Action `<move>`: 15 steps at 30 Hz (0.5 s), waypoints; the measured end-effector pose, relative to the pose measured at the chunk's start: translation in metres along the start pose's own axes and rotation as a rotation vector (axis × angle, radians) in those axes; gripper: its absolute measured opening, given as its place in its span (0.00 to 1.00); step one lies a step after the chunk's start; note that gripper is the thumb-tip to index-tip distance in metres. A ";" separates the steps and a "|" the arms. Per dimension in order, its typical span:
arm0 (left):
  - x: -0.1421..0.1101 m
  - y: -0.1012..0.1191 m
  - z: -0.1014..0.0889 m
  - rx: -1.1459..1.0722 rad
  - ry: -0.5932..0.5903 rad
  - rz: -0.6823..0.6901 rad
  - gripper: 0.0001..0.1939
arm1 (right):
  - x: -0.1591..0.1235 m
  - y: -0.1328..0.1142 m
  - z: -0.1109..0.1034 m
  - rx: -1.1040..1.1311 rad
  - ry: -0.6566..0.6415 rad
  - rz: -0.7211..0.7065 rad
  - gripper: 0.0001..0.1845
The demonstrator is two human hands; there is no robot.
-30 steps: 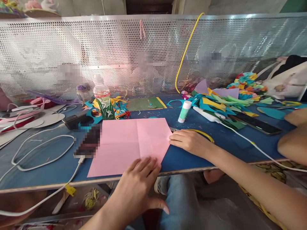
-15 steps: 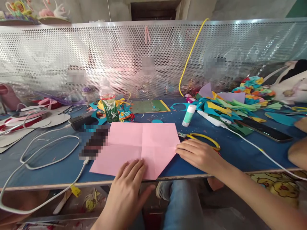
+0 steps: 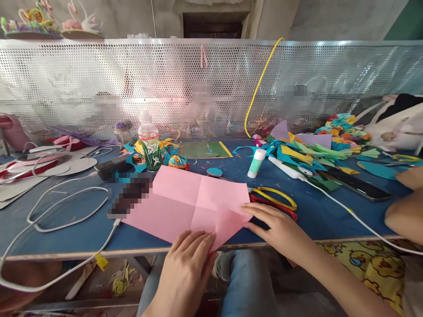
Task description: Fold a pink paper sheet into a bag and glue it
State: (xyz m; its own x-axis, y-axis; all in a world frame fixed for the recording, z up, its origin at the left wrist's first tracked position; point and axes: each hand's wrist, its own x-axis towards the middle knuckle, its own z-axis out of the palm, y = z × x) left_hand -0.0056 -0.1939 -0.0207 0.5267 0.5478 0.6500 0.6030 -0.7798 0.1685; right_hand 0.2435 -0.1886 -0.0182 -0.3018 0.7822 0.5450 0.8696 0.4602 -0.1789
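Observation:
A sheet of pink paper (image 3: 178, 202) with crossing crease lines lies on the blue table, turned slightly, its lower right corner folded. My left hand (image 3: 191, 259) grips the near edge, fingers on top and the thumb mostly hidden below. At the paper's right corner, my right hand (image 3: 272, 226) pinches the edge between thumb and fingers. Just behind that hand lie scissors (image 3: 277, 196) with yellow and red handles, their blades partly hidden. A glue stick (image 3: 256, 163) stands beyond the paper, and a round blue disc (image 3: 214, 172) lies by its far edge.
A drink bottle (image 3: 149, 143) stands behind the paper. White cables (image 3: 72, 189) loop across the left side. At the right are coloured paper scraps (image 3: 297, 149), a dark phone (image 3: 360, 182) and another person's arm (image 3: 405, 215). A perforated metal panel (image 3: 224, 88) borders the back.
The paper has rotated clockwise and come nearer the table's front edge. My left hand has moved right and closed on the near edge. More of the scissors now shows.

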 end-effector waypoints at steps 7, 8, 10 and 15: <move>0.000 0.004 -0.004 -0.116 -0.022 0.166 0.14 | 0.001 0.005 -0.002 0.180 0.055 -0.005 0.09; 0.000 0.004 -0.004 -0.128 -0.031 0.178 0.15 | 0.001 0.005 -0.003 0.202 0.049 -0.025 0.07; 0.000 0.003 -0.004 -0.140 -0.050 0.192 0.17 | 0.000 0.006 -0.004 0.238 0.031 -0.060 0.08; -0.002 0.002 0.000 -0.118 -0.069 0.180 0.17 | -0.008 0.008 -0.003 0.291 -0.037 -0.029 0.09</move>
State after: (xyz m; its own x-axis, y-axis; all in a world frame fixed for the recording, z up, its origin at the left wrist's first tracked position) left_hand -0.0058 -0.1968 -0.0215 0.6619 0.4128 0.6257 0.4232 -0.8947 0.1426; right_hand 0.2540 -0.1924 -0.0214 -0.3440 0.7793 0.5239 0.7135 0.5796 -0.3937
